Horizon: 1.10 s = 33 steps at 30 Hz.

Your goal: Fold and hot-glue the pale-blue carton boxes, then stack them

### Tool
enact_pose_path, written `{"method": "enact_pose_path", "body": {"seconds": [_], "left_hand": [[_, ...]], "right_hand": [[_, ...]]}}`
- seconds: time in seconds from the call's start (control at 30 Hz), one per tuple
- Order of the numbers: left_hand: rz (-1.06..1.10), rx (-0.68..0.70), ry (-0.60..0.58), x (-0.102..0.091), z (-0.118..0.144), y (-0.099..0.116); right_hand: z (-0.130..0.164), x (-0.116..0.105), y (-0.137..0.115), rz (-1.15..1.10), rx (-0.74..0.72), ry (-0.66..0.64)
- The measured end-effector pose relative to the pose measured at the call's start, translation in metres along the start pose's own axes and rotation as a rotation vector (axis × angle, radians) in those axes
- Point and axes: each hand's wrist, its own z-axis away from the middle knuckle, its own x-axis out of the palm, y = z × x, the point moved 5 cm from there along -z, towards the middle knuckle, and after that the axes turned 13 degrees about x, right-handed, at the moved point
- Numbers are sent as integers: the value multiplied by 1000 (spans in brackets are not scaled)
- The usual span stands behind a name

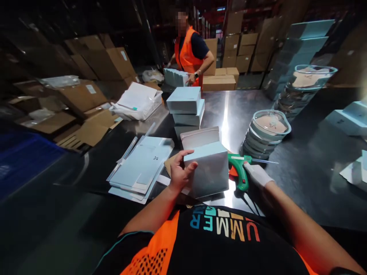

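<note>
My left hand [181, 170] grips the left side of a pale box [210, 170], its thumb against the near face and a finger along the top edge. A raised flap [202, 138] stands up behind the box. Just right of it is a green hot glue gun [243, 176] with an orange trigger and a clear glue stick [268, 161] sticking out of its back. My right hand [259, 175], in a white glove, has its fingers stretched out to the gun's handle. The fingertips touch or nearly touch it, without wrapping round it.
Flat pale cardboard sheets [140, 164] lie left on the metal table [220, 101]. Closed boxes [185, 100] are stacked behind, with a white basket [143, 103] at back left. Stacked clear round containers [266, 133] stand right. Across the table, a person in an orange vest [187, 47] handles pale boxes.
</note>
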Motion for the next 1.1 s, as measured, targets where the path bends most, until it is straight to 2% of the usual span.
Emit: {"method": "enact_pose_path", "body": {"seconds": [0.07, 0.13, 0.2, 0.27, 0.37, 0.43, 0.6, 0.67, 0.77, 0.83, 0.93, 1.03, 1.1], "left_hand": [[7, 15, 1, 0, 0, -1], [6, 60, -11, 2, 0, -1], [0, 126, -40, 6, 0, 2], [-18, 185, -81, 9, 1, 4], [-49, 229, -150, 12, 4, 4], [-54, 249, -174, 13, 6, 1], [70, 333, -24, 9, -1, -3], [76, 374, -113, 11, -8, 0], [9, 385, -338, 14, -14, 8], [-5, 361, -398, 12, -15, 12], [0, 372, -379, 10, -12, 15], [48, 420, -329, 10, -9, 12], [72, 405, -251, 4, -9, 2]], "right_hand": [[0, -7, -5, 62, -17, 87], [8, -3, -24, 30, -71, 121], [16, 14, -51, -99, -151, 50], [22, 36, -76, -245, -185, -98], [22, 55, -95, -331, -205, -206], [19, 54, -93, -319, -246, -227], [22, 41, -74, -191, -475, -229], [30, 40, -71, -171, -531, -243], [42, 43, -76, -165, -564, -298], [46, 44, -81, -166, -587, -319], [45, 48, -75, -166, -557, -302], [41, 60, -56, -125, -436, -248], [38, 71, -45, -92, -341, -272]]}}
